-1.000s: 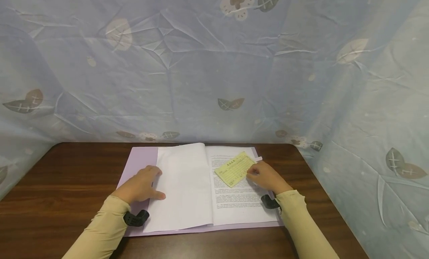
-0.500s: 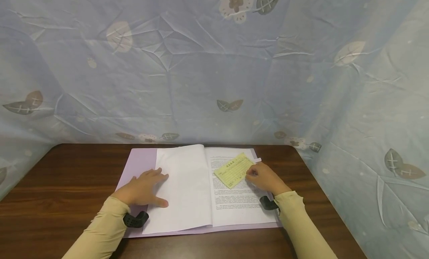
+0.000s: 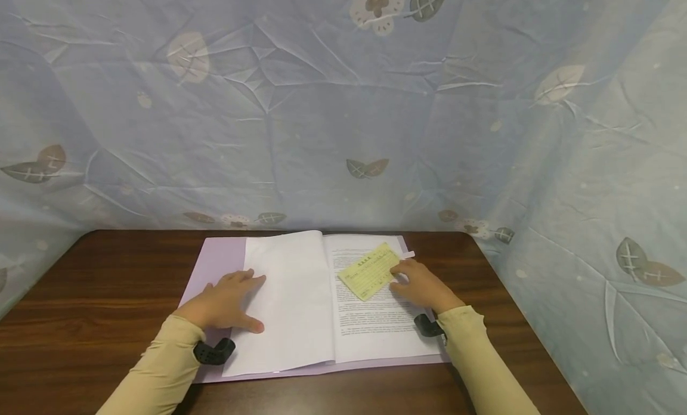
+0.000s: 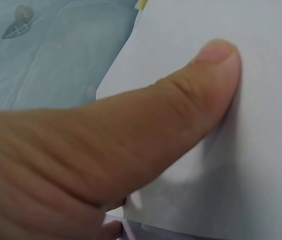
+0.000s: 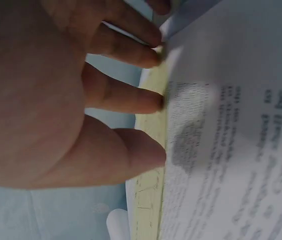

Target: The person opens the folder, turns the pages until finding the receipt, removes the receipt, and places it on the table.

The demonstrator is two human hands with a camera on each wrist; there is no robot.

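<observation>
A lilac folder [image 3: 221,255] lies spread on the table with its papers turned open. My left hand [image 3: 228,302] rests at the outer edge of the blank left-hand page [image 3: 295,325], fingers and thumb spread. The thumb [image 4: 201,95] lies over white paper in the left wrist view. On the printed right-hand page [image 3: 370,343] a yellow form slip [image 3: 365,272] sits at a slant. Over its right edge is my right hand [image 3: 424,285]; in the right wrist view the thumb and fingertips stand apart along the slip [image 5: 148,197].
A small white tab [image 3: 408,255] sticks out past the folder's right edge. Brown wooden table [image 3: 107,307] surrounds the folder, and a patterned cloth [image 3: 300,135] hangs behind and to the right. Black bands [image 3: 214,350] are on both wrists.
My right thumb and fingers have spread from a closer pinch at the slip's edge. My left hand moved further onto the blank page, its fingers spreading. The slip stays on the page.
</observation>
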